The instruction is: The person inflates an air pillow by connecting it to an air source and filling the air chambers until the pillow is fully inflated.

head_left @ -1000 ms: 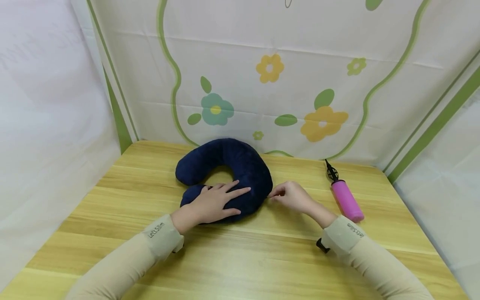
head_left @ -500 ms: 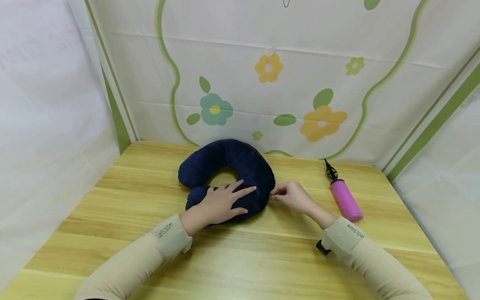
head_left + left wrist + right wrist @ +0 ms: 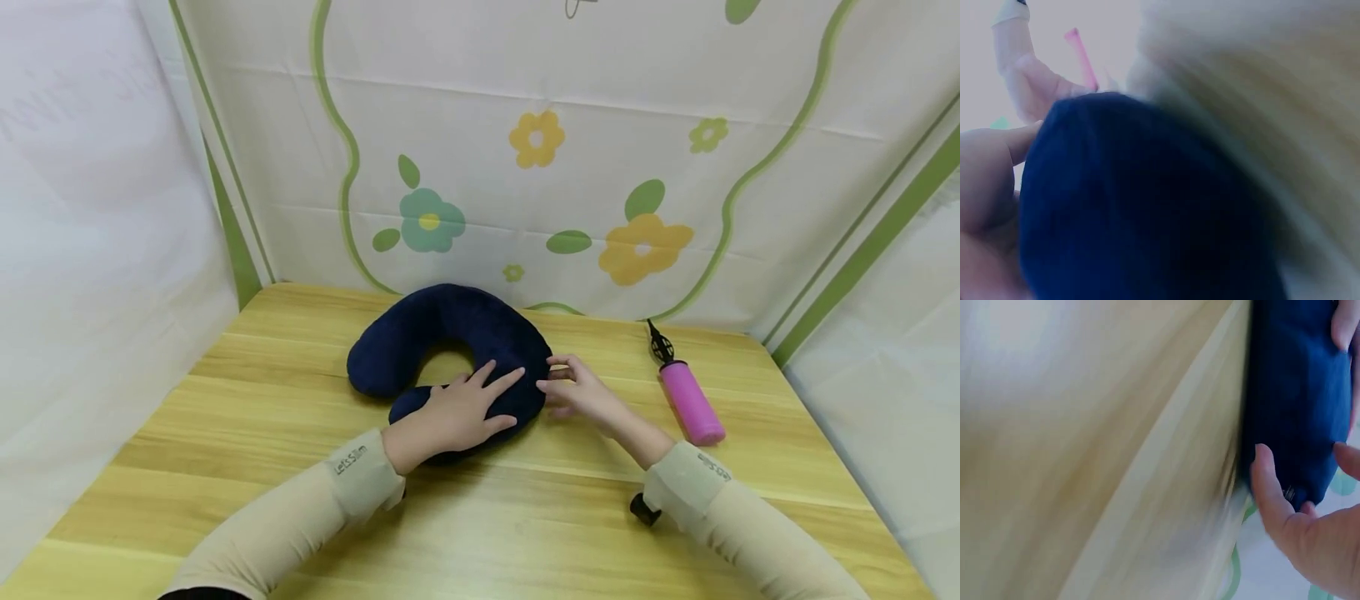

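Observation:
A navy U-shaped neck pillow (image 3: 480,321) lies on the wooden table, its opening facing left. My left hand (image 3: 457,417) rests on its near arm with the fingers spread and straight. At the pillow's right edge is my right hand (image 3: 588,396), thumb and fingers parted and lightly bent. The right wrist view has the thumb and fingertips of that hand (image 3: 1322,544) at the side of the pillow (image 3: 1297,394). Between them shows a small silvery piece (image 3: 1288,493), like a zipper pull. In the left wrist view the pillow (image 3: 1147,200) fills the middle.
A pink hand pump (image 3: 692,404) with a black nozzle lies on the table to the right of my right hand. White fabric walls (image 3: 480,150) with printed flowers stand behind the table (image 3: 480,533) and at both sides.
My right hand's pinched fingers have spread apart at the pillow's edge. The left hand has shifted right along the pillow, and the pillow has turned slightly, its near arm moving right.

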### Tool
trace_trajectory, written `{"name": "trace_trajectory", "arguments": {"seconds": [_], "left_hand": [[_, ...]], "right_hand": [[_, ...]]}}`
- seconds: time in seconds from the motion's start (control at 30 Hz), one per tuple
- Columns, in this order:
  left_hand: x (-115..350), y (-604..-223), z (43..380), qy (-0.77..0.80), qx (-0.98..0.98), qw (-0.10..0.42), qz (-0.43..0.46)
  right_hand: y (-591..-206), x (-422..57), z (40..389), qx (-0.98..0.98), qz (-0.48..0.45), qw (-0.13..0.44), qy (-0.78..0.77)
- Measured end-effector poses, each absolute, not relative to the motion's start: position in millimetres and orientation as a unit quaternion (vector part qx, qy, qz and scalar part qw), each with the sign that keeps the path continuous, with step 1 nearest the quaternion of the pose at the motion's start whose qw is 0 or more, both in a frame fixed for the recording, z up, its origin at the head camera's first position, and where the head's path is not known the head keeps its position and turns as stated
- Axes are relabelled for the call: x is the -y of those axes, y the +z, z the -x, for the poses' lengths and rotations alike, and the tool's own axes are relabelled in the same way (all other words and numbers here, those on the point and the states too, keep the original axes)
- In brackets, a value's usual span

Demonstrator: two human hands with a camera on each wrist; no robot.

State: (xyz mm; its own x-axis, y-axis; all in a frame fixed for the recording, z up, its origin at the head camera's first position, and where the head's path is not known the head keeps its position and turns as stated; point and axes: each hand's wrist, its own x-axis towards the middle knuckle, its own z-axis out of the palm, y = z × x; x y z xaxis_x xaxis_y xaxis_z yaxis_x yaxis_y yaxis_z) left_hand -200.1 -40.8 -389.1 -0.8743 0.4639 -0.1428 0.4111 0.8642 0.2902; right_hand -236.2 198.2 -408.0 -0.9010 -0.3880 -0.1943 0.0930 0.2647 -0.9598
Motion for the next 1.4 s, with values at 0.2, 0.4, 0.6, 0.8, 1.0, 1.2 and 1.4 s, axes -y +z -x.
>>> {"name": "trace_trajectory", "arguments": {"seconds": [0.2, 0.4, 0.6, 0.8, 1.0, 1.2, 1.4], "left_hand": [[39.9, -374.5, 205.1, 0.18, -0.938, 0.139, -0.261], [55.4, -366.3, 214.4, 0.221, -0.925, 0.121, -0.284], [92.7, -360.3, 234.5, 0.228, -0.937, 0.033, -0.262], [142.3, -367.5, 259.2, 0.213, -0.948, -0.022, -0.234], [174.0, -379.7, 274.0, 0.274, -0.944, 0.012, -0.183], [179.1, -385.6, 274.2, 0.284, -0.942, 0.035, -0.173], [168.4, -387.5, 266.2, 0.269, -0.949, 0.033, -0.16]], "right_hand": [[-403.1, -182.7, 229.2, -0.768, 0.073, 0.214, -0.6], [-404.8, -174.0, 229.7, -0.756, 0.046, 0.205, -0.62], [-411.6, -171.0, 233.0, -0.753, 0.038, 0.186, -0.63], [-416.3, -168.9, 233.9, -0.751, 0.056, 0.18, -0.633], [-413.9, -171.1, 236.3, -0.787, 0.072, 0.168, -0.589], [-413.4, -174.4, 241.5, -0.813, 0.085, 0.157, -0.554], [-411.3, -181.7, 249.2, -0.8, 0.092, 0.161, -0.57]]}}
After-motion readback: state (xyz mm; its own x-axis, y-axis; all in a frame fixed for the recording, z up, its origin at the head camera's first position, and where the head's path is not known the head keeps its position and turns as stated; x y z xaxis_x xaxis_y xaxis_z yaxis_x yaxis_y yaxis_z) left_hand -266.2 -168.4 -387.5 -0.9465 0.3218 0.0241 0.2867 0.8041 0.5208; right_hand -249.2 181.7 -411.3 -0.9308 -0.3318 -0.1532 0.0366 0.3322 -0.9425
